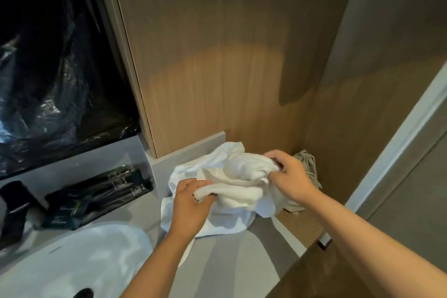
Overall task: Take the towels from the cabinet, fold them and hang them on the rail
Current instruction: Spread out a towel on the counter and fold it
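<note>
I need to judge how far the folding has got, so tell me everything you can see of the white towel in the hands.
The white towel is soft, plain cloth, bunched in loose crumpled folds, not yet folded flat. It lies over the grey counter's corner by the wooden wall, one edge hanging toward the sink. The left hand grips a rolled fold at its near left; the right hand pinches the upper right part. A grey cloth lies just behind it; contact unclear.
</note>
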